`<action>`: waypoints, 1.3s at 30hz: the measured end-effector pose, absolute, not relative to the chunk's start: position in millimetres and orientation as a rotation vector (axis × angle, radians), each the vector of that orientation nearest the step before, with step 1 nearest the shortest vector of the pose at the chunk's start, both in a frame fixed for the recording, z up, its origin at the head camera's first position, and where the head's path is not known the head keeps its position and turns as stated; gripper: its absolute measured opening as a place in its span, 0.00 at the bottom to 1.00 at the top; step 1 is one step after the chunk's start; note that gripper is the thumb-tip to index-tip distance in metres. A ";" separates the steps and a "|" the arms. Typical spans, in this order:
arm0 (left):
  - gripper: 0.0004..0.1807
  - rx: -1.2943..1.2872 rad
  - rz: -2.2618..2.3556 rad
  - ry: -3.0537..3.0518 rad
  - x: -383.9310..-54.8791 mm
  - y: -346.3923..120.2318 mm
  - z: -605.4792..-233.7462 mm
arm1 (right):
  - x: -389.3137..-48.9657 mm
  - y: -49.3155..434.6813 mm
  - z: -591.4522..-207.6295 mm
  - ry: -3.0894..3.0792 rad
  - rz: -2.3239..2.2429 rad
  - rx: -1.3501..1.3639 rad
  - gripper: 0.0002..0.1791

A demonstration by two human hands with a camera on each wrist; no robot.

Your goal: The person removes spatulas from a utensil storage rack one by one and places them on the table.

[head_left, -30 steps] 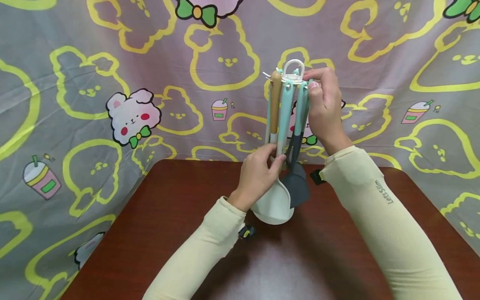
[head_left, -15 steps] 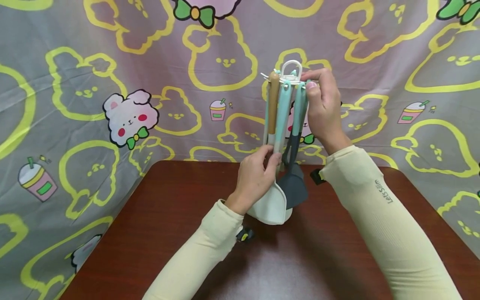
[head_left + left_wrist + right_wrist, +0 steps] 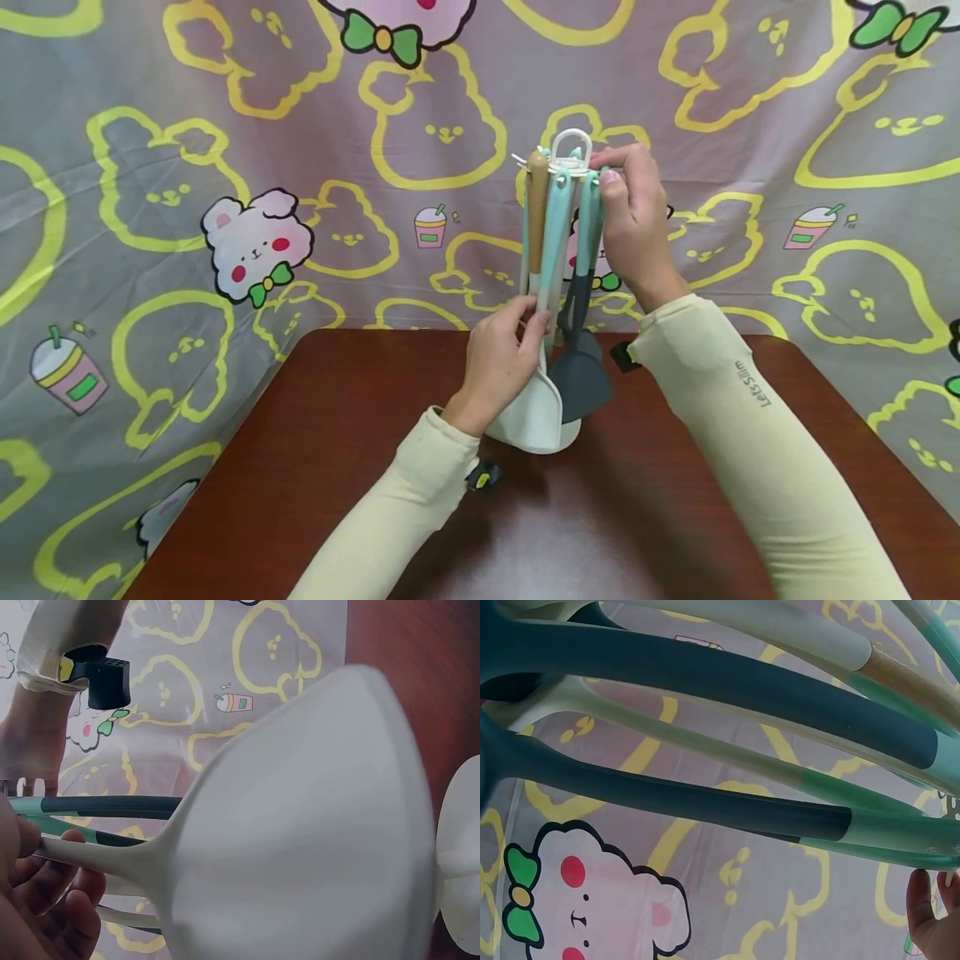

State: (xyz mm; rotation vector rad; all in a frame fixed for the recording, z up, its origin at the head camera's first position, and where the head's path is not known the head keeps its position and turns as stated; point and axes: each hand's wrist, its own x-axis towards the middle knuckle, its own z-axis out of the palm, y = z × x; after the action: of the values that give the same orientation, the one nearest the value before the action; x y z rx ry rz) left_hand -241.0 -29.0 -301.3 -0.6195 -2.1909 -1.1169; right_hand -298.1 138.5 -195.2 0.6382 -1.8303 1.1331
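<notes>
A white utensil rack with a loop on top stands on the table, hung with several kitchen utensils. My left hand pinches the pale shaft of a white spatula, whose mint handle still meets the rack's top. Its broad blade fills much of the left wrist view. At the rack's top, my right hand grips the rim beside the mint handle ends, thumb in front. A dark grey turner hangs behind the white spatula. One utensil has a brown handle. Blades at the back are mostly hidden.
The rack's round white base rests on a dark red-brown table. A patterned cloth hangs right behind the table and along its sides. Black wrist cameras are worn below both hands.
The whole view has shifted a little. The white spatula's blade has swung slightly left, away from the dark turner, with my left hand. My right hand keeps its grip at the top.
</notes>
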 end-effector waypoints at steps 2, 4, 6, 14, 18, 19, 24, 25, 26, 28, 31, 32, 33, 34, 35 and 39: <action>0.09 -0.608 -1.110 -2.188 -240.3 -30.3 -301.9 | -299.8 136.9 -196.4 -1.831 1.125 0.645 0.25; 0.09 -0.608 -1.099 -2.184 -239.7 -31.2 -301.3 | -300.8 136.1 -196.7 -1.825 1.122 0.644 0.25; 0.09 -0.615 -1.086 -2.177 -239.3 -31.7 -300.0 | -301.0 136.0 -196.4 -1.818 1.124 0.640 0.25; 0.08 -0.644 -1.082 -2.155 -240.9 -32.3 -297.3 | -300.2 136.3 -194.9 -1.815 1.137 0.634 0.25; 0.08 -0.657 -1.103 -2.141 -241.2 -32.9 -295.6 | -299.5 135.4 -195.0 -1.813 1.140 0.630 0.25; 0.08 -0.659 -1.104 -2.140 -241.2 -33.1 -295.1 | -299.4 135.4 -194.9 -1.811 1.139 0.630 0.25; 0.08 -0.654 -1.107 -2.139 -241.1 -34.5 -295.5 | -298.9 136.1 -194.4 -1.828 1.124 0.627 0.25; 0.08 -0.653 -1.106 -2.140 -240.8 -34.5 -295.7 | -298.7 136.7 -194.1 -1.832 1.118 0.627 0.25; 0.08 -0.653 -1.105 -2.140 -240.5 -34.5 -295.8 | -298.3 137.3 -193.7 -1.838 1.114 0.627 0.25; 0.08 -0.652 -1.102 -2.140 -240.1 -34.4 -295.9 | -297.4 138.5 -192.9 -1.849 1.109 0.628 0.25; 0.08 -0.652 -1.096 -2.141 -239.6 -34.1 -295.8 | -296.2 139.4 -191.7 -1.866 1.103 0.627 0.24; 0.08 -0.651 -1.094 -2.143 -239.5 -34.0 -295.8 | -296.0 139.5 -191.5 -1.871 1.102 0.627 0.24; 0.08 -0.651 -1.093 -2.144 -239.4 -33.9 -295.8 | -296.1 139.6 -191.3 -1.874 1.100 0.629 0.24; 0.08 -0.651 -1.092 -2.145 -239.3 -33.9 -295.8 | -296.6 139.7 -191.4 -1.871 1.094 0.635 0.24; 0.08 -0.653 -1.091 -2.145 -239.1 -33.9 -295.8 | -297.4 139.9 -191.7 -1.865 1.086 0.642 0.24; 0.08 -0.661 -1.094 -2.138 -238.2 -34.6 -295.4 | -301.8 141.9 -193.6 -1.819 1.039 0.686 0.25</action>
State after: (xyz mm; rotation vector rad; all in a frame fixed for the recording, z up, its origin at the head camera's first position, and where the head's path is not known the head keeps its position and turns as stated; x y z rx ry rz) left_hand -238.2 -34.6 -295.4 -0.6612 -2.1382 -1.0944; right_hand -301.8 141.9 -193.6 0.6856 -1.8195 1.0386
